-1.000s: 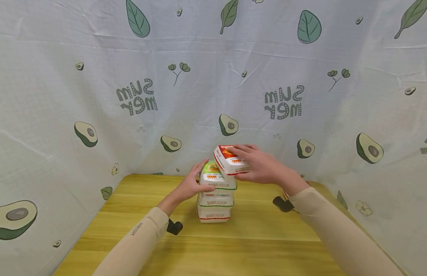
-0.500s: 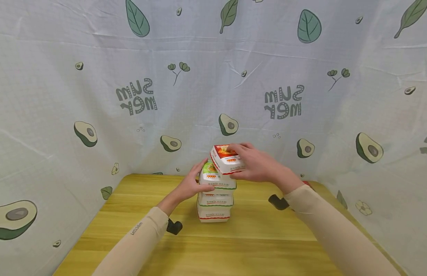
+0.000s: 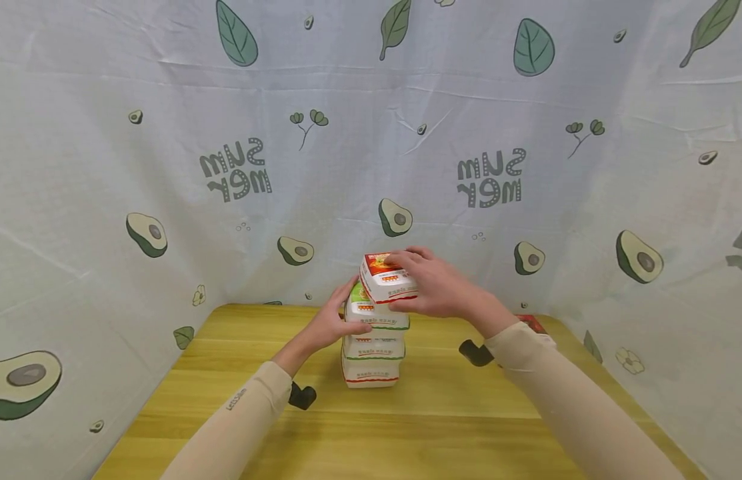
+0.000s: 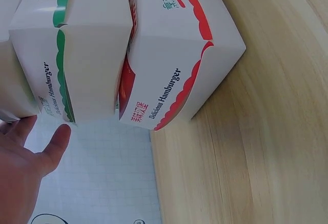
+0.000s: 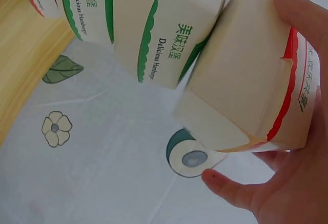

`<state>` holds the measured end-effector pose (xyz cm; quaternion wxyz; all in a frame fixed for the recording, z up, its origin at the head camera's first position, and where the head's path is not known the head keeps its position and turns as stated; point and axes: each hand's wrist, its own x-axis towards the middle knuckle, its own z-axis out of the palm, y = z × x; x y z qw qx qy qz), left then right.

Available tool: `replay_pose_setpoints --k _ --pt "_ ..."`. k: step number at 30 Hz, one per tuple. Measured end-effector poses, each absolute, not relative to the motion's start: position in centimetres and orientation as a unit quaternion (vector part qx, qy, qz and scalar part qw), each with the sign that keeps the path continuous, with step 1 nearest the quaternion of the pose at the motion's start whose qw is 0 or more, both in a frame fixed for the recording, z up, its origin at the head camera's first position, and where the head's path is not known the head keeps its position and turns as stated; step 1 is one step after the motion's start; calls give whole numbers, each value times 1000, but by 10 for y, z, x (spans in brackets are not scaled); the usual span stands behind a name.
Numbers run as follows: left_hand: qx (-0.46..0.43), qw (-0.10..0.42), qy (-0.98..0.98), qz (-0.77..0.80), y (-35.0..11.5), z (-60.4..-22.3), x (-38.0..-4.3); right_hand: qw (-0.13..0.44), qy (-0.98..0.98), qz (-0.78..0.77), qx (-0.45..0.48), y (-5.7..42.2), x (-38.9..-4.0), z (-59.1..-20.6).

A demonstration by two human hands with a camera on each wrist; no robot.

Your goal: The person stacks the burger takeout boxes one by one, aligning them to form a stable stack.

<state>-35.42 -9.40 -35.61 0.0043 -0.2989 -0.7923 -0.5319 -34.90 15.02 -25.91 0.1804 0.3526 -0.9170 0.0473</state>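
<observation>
Three white hamburger boxes stand stacked on the wooden table: a green-topped box (image 3: 379,321) uppermost, another green-edged box (image 3: 377,347) in the middle and a red-edged box (image 3: 371,373) at the bottom. My left hand (image 3: 325,325) rests against the left side of the uppermost box, thumb across its front and fingers spread. In my right hand (image 3: 439,287) I hold a red-topped hamburger box (image 3: 387,288), tilted, low over the stack's top. The right wrist view shows the thumb on the underside of this held box (image 5: 246,80).
Behind my right forearm, a red-topped box (image 3: 531,324) sits partly hidden at the table's back right. A pale curtain (image 3: 359,167) printed with avocados and leaves hangs behind and beside the wooden table (image 3: 407,433).
My right hand has carried the red-topped hamburger box a little to the left over the stack. The left hand has stayed in place. More of the box at the back right now shows.
</observation>
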Motion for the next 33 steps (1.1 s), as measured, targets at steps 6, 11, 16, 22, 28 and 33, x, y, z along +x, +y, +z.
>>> replay_pose_setpoints --k 6,11,16,22,28,33 --pt "-309 3 -783 -539 -93 -355 -354 171 -911 59 370 147 -349 -260" --pt "-315 8 -779 -543 -92 -357 -355 170 -908 70 376 146 -348 -260" --pt "-321 3 -769 -553 -92 -360 -356 153 -914 70 370 144 -347 -260" --pt "-330 -2 -754 -568 -94 -359 -359 140 -919 80 359 143 -346 -258" --pt "-331 -5 -739 -587 -96 -360 -360 154 -916 77 363 139 -346 -259" --pt "-333 -9 -738 -586 -93 -362 -361 155 -918 79 356 140 -347 -263"
